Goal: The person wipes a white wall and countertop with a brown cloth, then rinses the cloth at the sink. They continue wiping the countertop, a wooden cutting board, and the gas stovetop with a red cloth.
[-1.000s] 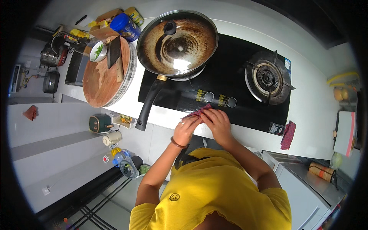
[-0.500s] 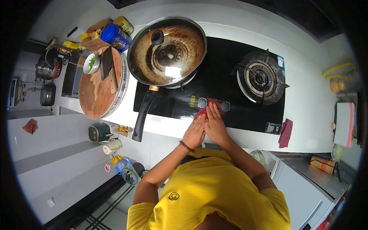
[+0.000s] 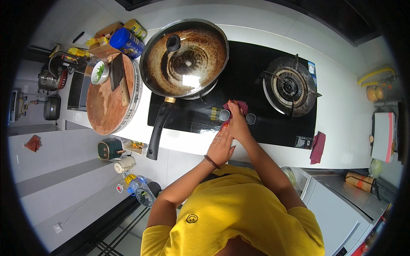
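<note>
My right hand (image 3: 237,124) presses a dark red cloth (image 3: 242,106) onto the black glass hob (image 3: 265,130), between and just beyond the two round knobs (image 3: 224,114). My left hand (image 3: 221,144) lies at the hob's front edge beside my right wrist, fingers stretched forward; a small red patch shows at its fingertips, and I cannot tell whether it is cloth. To the left, a lidded frying pan (image 3: 183,59) stands over the left burner, its black handle (image 3: 159,130) reaching past the counter edge. The right burner (image 3: 289,86) is uncovered.
A round wooden chopping board (image 3: 102,109) at left bears a cleaver (image 3: 118,74) and a white bowl of chopped greens (image 3: 100,72). Behind it stands a blue tub (image 3: 127,42). Another red cloth (image 3: 317,148) hangs over the counter's front edge at right.
My right hand has slid the cloth away from me, past the knobs. My left hand has drawn back slightly toward me, and the two hands have come apart at the fingers.
</note>
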`<action>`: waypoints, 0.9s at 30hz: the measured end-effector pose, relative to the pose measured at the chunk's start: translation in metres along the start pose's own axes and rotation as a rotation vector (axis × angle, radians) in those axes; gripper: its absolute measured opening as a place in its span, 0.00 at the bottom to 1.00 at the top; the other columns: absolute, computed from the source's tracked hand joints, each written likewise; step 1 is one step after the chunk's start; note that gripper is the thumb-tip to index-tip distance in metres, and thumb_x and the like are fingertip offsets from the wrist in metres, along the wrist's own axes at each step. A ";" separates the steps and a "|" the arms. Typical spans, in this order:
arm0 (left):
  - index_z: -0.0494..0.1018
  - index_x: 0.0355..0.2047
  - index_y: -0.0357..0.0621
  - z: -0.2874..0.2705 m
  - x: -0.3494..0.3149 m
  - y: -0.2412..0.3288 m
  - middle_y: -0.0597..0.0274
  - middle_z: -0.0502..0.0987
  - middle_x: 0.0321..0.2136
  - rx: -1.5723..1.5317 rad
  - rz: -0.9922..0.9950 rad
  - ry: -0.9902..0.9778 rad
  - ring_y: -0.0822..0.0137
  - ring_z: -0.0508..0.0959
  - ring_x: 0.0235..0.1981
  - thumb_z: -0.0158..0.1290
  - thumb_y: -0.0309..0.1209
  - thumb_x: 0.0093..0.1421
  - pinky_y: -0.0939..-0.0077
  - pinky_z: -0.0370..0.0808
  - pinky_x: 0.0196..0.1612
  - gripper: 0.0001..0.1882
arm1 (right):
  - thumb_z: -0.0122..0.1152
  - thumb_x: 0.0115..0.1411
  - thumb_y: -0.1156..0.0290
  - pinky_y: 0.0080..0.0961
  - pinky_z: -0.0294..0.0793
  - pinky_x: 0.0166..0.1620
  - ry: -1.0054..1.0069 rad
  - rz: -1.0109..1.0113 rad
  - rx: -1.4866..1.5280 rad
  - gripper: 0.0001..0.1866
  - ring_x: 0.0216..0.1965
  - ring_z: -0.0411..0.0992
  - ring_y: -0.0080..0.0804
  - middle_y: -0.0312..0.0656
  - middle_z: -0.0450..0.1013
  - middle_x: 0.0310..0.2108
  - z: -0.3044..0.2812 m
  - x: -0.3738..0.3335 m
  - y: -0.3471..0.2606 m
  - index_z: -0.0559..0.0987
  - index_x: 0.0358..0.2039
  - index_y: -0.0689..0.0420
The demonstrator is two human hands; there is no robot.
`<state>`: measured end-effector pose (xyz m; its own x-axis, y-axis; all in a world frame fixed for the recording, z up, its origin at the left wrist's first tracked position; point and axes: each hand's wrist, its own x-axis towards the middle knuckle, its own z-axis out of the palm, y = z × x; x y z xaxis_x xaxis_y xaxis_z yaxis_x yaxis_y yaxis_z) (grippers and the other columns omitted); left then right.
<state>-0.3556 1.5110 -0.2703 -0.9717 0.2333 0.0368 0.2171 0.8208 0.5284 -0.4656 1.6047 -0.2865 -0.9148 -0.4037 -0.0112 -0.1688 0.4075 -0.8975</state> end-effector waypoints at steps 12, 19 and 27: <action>0.57 0.57 0.27 0.000 0.014 0.007 0.34 0.59 0.57 0.003 -0.006 0.015 0.42 0.60 0.60 0.54 0.32 0.54 0.57 0.56 0.63 0.34 | 0.50 0.58 0.65 0.46 0.42 0.66 -0.224 -0.064 -1.007 0.27 0.63 0.56 0.43 0.47 0.56 0.64 -0.037 -0.008 -0.017 0.66 0.59 0.53; 0.61 0.55 0.30 -0.007 0.006 0.002 0.41 0.64 0.56 0.025 0.022 0.061 0.48 0.64 0.58 0.52 0.29 0.55 0.62 0.60 0.61 0.28 | 0.46 0.59 0.70 0.40 0.50 0.65 -0.079 -0.168 -0.984 0.25 0.62 0.58 0.42 0.45 0.57 0.64 -0.028 0.008 0.002 0.67 0.59 0.53; 0.72 0.44 0.36 -0.039 0.016 0.002 0.53 0.75 0.40 -0.105 0.108 0.229 0.55 0.75 0.42 0.50 0.22 0.51 0.65 0.71 0.47 0.17 | 0.43 0.58 0.74 0.34 0.59 0.61 -0.122 -0.165 -0.767 0.25 0.63 0.56 0.41 0.42 0.56 0.64 -0.030 0.059 0.007 0.67 0.58 0.51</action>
<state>-0.3748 1.4961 -0.2358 -0.9417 0.1828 0.2823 0.3215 0.7360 0.5959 -0.5313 1.6083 -0.2806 -0.8168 -0.5768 0.0078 -0.5451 0.7673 -0.3379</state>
